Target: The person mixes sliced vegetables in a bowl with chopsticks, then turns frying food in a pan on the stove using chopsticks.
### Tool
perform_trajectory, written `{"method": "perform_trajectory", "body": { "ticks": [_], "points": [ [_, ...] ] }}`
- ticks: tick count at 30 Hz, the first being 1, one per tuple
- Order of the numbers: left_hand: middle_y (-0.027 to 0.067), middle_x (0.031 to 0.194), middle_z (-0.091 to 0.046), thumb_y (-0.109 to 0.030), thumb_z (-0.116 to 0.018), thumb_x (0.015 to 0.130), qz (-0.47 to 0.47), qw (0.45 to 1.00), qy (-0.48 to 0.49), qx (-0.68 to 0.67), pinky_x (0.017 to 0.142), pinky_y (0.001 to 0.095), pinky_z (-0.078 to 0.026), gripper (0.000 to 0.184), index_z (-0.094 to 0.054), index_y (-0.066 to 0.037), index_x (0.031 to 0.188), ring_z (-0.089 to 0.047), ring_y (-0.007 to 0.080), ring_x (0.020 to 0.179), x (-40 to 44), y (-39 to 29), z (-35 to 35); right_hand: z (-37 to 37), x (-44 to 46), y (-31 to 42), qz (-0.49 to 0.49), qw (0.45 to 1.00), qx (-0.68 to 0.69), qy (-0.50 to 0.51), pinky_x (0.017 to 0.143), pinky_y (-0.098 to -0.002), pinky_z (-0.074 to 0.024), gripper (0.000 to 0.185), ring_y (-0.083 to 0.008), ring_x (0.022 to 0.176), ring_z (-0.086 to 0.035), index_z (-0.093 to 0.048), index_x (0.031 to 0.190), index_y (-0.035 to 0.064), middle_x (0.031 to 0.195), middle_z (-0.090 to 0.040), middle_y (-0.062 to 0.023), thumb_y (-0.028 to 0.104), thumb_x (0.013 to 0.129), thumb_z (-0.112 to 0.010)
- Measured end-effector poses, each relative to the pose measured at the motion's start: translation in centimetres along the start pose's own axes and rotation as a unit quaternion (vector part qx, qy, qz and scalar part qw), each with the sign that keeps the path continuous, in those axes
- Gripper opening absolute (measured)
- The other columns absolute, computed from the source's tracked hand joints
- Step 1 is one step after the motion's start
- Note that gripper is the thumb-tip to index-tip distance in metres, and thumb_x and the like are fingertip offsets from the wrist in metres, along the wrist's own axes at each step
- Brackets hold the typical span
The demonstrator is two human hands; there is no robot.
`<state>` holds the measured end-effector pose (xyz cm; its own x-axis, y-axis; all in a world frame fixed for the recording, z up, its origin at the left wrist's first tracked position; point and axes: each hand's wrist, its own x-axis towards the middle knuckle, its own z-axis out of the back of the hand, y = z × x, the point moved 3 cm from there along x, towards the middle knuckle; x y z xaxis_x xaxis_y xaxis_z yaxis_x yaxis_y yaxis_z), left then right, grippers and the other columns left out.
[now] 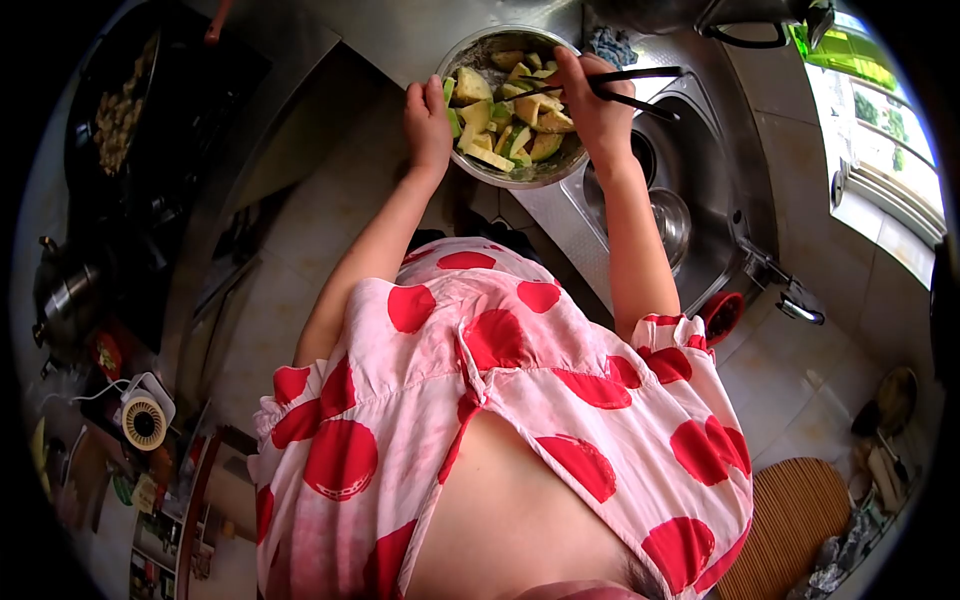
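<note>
A round metal bowl (535,180) full of green and pale yellow vegetable chunks (500,118) is at the top centre, beside the sink. My left hand (428,128) grips the bowl's left rim, its fingers along the edge. At the right side of the bowl, my right hand (597,105) holds a pair of dark chopsticks (640,74). Their thin ends reach in among the chunks, and their thick ends stick out to the right. The exact place of the tips is hard to make out.
Right of the bowl lies the steel sink (715,165) with a glass bowl (670,225) inside and a faucet (798,303). A pan (120,110) with small browned pieces and a metal pot (68,295) stand at the left. A cloth (612,46) lies behind the bowl.
</note>
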<state>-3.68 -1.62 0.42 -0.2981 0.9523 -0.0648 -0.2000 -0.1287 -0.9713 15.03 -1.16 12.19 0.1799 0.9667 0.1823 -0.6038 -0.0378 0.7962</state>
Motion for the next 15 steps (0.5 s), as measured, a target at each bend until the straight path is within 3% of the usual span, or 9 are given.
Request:
{"method": "perform_trajectory", "body": {
  "ticks": [2, 5, 6, 8, 9, 10, 12, 13, 15],
  "points": [
    [0.0137, 0.064, -0.054, -0.032, -0.047, 0.093, -0.002, 1.000, 0.009, -0.005, 0.056, 0.0363, -0.040, 0.036, -0.048, 0.000, 0.077, -0.049, 0.0240, 0.058, -0.1, -0.1, -0.1, 2.9, -0.8, 1.1, -0.014, 0.999, 0.016, -0.029, 0.047, -0.0309, -0.0392, 0.031, -0.0228, 0.047, -0.051, -0.061, 0.061, 0.0019, 0.056, -0.056, -0.0104, 0.024, 0.083, -0.062],
    [0.0131, 0.063, -0.052, -0.031, -0.046, 0.093, -0.005, 1.000, 0.004, 0.007, 0.055, 0.0363, -0.039, 0.035, -0.047, 0.000, 0.076, -0.047, 0.0226, 0.056, -0.1, -0.2, 0.0, 4.1, -3.0, -0.4, 0.031, 0.993, -0.116, 0.003, 0.041, -0.0303, -0.0345, 0.033, -0.0214, 0.041, -0.045, -0.056, 0.057, 0.0019, 0.053, -0.052, -0.0106, 0.020, 0.083, -0.062],
    [0.0131, 0.063, -0.052, -0.031, -0.046, 0.093, -0.005, 1.000, 0.002, 0.009, 0.055, 0.0363, -0.039, 0.035, -0.047, 0.000, 0.076, -0.047, 0.0226, 0.056, -0.1, -0.3, 0.1, 3.4, -3.9, -1.5, -0.032, 0.991, -0.116, 0.059, 0.044, -0.0313, -0.0366, 0.029, -0.0229, 0.045, -0.049, -0.058, 0.060, 0.0025, 0.057, -0.053, -0.0108, 0.019, 0.084, -0.061],
    [0.0129, 0.061, -0.050, -0.032, -0.046, 0.093, 0.010, 1.000, 0.011, 0.019, 0.054, 0.0367, -0.039, 0.036, -0.046, -0.001, 0.075, -0.047, 0.0229, 0.055, -0.2, -0.6, 0.1, 1.1, -5.6, -4.2, 0.060, 0.984, -0.162, 0.039, 0.046, -0.0273, -0.0408, 0.032, -0.0151, 0.046, -0.053, -0.060, 0.064, -0.0003, 0.057, -0.054, -0.0077, 0.022, 0.088, -0.057],
    [0.0131, 0.062, -0.050, -0.032, -0.045, 0.093, 0.005, 1.000, 0.014, 0.022, 0.055, 0.0365, -0.039, 0.036, -0.046, -0.001, 0.076, -0.046, 0.0226, 0.055, -0.3, -0.9, 0.1, -0.5, -6.7, -6.8, -0.014, 0.999, -0.042, -0.011, 0.044, -0.0245, -0.0407, 0.035, -0.0120, 0.047, -0.053, -0.059, 0.064, -0.0019, 0.056, -0.052, -0.0055, 0.022, 0.089, -0.056],
    [0.0131, 0.062, -0.050, -0.032, -0.045, 0.093, 0.005, 1.000, 0.013, 0.023, 0.055, 0.0365, -0.039, 0.036, -0.046, -0.001, 0.076, -0.046, 0.0226, 0.055, -0.3, -1.1, 0.1, -0.8, -6.7, -6.7, 0.004, 0.999, -0.031, -0.029, 0.042, -0.0216, -0.0405, 0.037, -0.0092, 0.047, -0.052, -0.059, 0.064, -0.0028, 0.055, -0.051, -0.0036, 0.024, 0.090, -0.055],
    [0.0130, 0.063, -0.050, -0.031, -0.045, 0.094, 0.001, 1.000, 0.030, 0.009, 0.056, 0.0359, -0.039, 0.035, -0.046, -0.001, 0.077, -0.046, 0.0224, 0.056, -0.3, -1.3, 0.2, -1.4, -6.2, -6.6, -0.063, 0.996, 0.008, -0.061, 0.042, -0.0220, -0.0402, 0.037, -0.0090, 0.045, -0.051, -0.059, 0.065, -0.0019, 0.056, -0.054, -0.0039, 0.026, 0.089, -0.056],
    [0.0130, 0.063, -0.050, -0.031, -0.045, 0.094, 0.001, 0.999, 0.031, 0.010, 0.056, 0.0359, -0.039, 0.035, -0.046, -0.001, 0.077, -0.046, 0.0224, 0.056, -0.3, -1.0, 0.2, -1.4, -6.1, -6.3, -0.188, 0.975, 0.103, -0.051, 0.042, -0.0221, -0.0398, 0.037, -0.0093, 0.044, -0.050, -0.060, 0.067, -0.0009, 0.058, -0.058, -0.0049, 0.029, 0.089, -0.056],
    [0.0129, 0.063, -0.050, -0.031, -0.044, 0.094, -0.020, 0.999, 0.031, -0.007, 0.056, 0.0354, -0.039, 0.035, -0.046, 0.000, 0.077, -0.046, 0.0225, 0.057, -0.1, -0.7, 0.0, -1.9, -5.6, -6.0, -0.208, 0.964, 0.152, -0.066, 0.041, -0.0222, -0.0407, 0.040, -0.0098, 0.044, -0.050, -0.060, 0.068, -0.0009, 0.059, -0.059, -0.0059, 0.032, 0.089, -0.055]
  ]
}}
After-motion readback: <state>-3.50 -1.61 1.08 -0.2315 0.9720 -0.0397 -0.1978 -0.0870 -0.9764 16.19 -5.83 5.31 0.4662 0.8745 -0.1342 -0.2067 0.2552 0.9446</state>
